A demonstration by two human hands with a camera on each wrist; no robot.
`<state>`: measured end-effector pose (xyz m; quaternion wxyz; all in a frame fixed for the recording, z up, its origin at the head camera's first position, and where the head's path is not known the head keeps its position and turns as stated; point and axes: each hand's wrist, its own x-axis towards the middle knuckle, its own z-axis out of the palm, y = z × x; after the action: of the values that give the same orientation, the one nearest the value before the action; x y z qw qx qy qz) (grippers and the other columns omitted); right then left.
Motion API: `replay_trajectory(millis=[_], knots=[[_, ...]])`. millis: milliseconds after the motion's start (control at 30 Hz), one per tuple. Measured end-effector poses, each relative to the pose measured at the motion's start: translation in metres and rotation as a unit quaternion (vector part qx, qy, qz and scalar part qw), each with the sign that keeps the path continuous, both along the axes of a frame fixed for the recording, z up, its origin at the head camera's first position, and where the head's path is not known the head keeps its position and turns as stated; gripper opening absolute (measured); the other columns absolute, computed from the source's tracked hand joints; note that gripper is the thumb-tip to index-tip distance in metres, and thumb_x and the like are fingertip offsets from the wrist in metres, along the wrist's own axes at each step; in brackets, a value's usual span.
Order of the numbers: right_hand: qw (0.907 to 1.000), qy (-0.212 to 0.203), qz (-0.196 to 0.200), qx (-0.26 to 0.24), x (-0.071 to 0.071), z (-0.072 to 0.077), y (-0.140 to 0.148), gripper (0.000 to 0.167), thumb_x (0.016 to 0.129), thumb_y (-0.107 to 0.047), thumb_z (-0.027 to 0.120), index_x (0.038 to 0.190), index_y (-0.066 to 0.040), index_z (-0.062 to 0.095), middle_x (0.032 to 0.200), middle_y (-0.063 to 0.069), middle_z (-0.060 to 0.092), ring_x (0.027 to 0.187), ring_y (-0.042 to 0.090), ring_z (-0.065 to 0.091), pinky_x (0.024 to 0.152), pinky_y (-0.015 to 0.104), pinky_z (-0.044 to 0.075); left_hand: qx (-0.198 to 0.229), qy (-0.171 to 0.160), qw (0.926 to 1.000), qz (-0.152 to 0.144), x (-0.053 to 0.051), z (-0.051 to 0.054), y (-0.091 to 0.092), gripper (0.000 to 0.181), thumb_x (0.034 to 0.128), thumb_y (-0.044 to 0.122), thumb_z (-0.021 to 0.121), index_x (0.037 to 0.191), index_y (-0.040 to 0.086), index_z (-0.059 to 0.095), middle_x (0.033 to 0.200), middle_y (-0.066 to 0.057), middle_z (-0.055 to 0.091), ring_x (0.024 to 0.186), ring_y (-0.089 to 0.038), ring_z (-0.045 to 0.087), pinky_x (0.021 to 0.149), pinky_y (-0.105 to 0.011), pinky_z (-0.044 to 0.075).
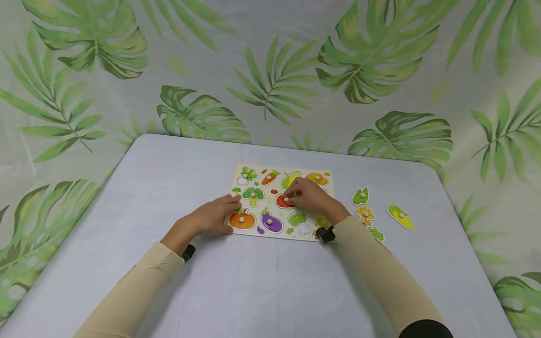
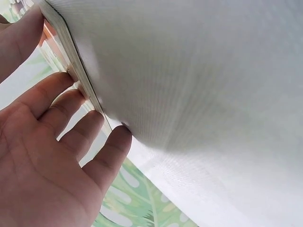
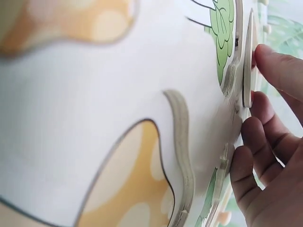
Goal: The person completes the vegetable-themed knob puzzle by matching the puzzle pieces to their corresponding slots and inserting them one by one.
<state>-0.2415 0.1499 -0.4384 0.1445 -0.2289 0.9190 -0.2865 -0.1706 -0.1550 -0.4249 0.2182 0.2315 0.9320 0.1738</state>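
A wooden knob puzzle board with vegetable pictures lies on the white table. My right hand is over its middle, pinching the knob of the red tomato piece between thumb and fingers. In the right wrist view the tomato piece appears edge-on, tilted off the board surface. At the board's left side rests my left hand, its extended fingers touching the board edge. Near that hand sit the pumpkin piece and the broccoli piece; the eggplant piece lies between the hands.
Right of the board lie loose pieces: a green pepper-like one, a mushroom, a leafy green one partly behind the right sleeve, and a corn. A leaf-patterned cloth hangs behind the table.
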Motion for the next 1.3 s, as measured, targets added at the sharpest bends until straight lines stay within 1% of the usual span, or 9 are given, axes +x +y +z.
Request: replay_trajectory(millis=[300,433,533,767,1033,1300], knots=[[0.9998,-0.016,-0.011,0.003,0.001,0.002,-0.002,0.017,0.092,-0.019,0.07,0.106,-0.015,0.079,0.108,0.004,0.066,0.1,0.02,0.056,0.086,0.032,0.047,-0.001,-0.001,1.0,-0.007,-0.003,0.0,0.001,0.071,0.0866,0.021,0.074,0.149,0.007,0.044,0.165,-0.009,0.028,0.154,-0.034,0.021,0.124,-0.051,0.025],[0.9995,-0.029,-0.017,0.0,0.001,0.002,-0.002,0.017,0.092,-0.019,0.07,0.106,-0.015,0.079,0.11,0.004,0.065,0.101,0.02,0.056,0.088,0.032,0.047,-0.001,-0.007,1.0,-0.006,-0.004,0.001,0.002,0.07,0.0866,0.021,0.075,0.149,0.007,0.045,0.165,-0.009,0.028,0.154,-0.034,0.021,0.125,-0.05,0.024],[0.9991,-0.035,-0.022,0.0,0.001,0.001,-0.002,0.017,0.092,-0.019,0.07,0.106,-0.015,0.079,0.109,0.004,0.065,0.101,0.02,0.056,0.086,0.031,0.047,-0.002,-0.005,0.9999,-0.009,-0.004,0.002,0.003,0.07,0.086,0.02,0.075,0.148,0.006,0.046,0.164,-0.01,0.029,0.154,-0.035,0.023,0.124,-0.051,0.025],[0.9994,-0.027,-0.023,-0.003,0.001,0.001,-0.006,0.018,0.092,-0.017,0.071,0.107,-0.012,0.079,0.107,0.007,0.063,0.096,0.02,0.055,0.081,0.028,0.045,0.001,-0.002,1.0,-0.004,-0.003,0.002,0.003,0.069,0.0856,0.02,0.075,0.147,0.006,0.047,0.164,-0.01,0.03,0.153,-0.035,0.023,0.124,-0.051,0.026],[0.9981,-0.048,-0.039,0.005,0.001,0.003,-0.011,0.019,0.092,-0.019,0.07,0.109,-0.014,0.078,0.11,0.007,0.062,0.1,0.02,0.055,0.085,0.03,0.046,0.005,0.006,1.0,-0.004,-0.002,0.003,0.001,0.069,0.0843,0.018,0.076,0.146,0.004,0.048,0.163,-0.012,0.031,0.152,-0.036,0.025,0.123,-0.052,0.027],[0.9982,-0.045,-0.038,-0.004,0.003,0.001,-0.009,0.02,0.092,-0.018,0.07,0.109,-0.013,0.078,0.109,0.007,0.063,0.098,0.02,0.054,0.083,0.029,0.044,0.009,0.005,0.9999,0.003,-0.002,-0.001,0.002,0.07,0.0845,0.018,0.077,0.146,0.005,0.047,0.163,-0.011,0.031,0.152,-0.035,0.025,0.123,-0.051,0.027]])
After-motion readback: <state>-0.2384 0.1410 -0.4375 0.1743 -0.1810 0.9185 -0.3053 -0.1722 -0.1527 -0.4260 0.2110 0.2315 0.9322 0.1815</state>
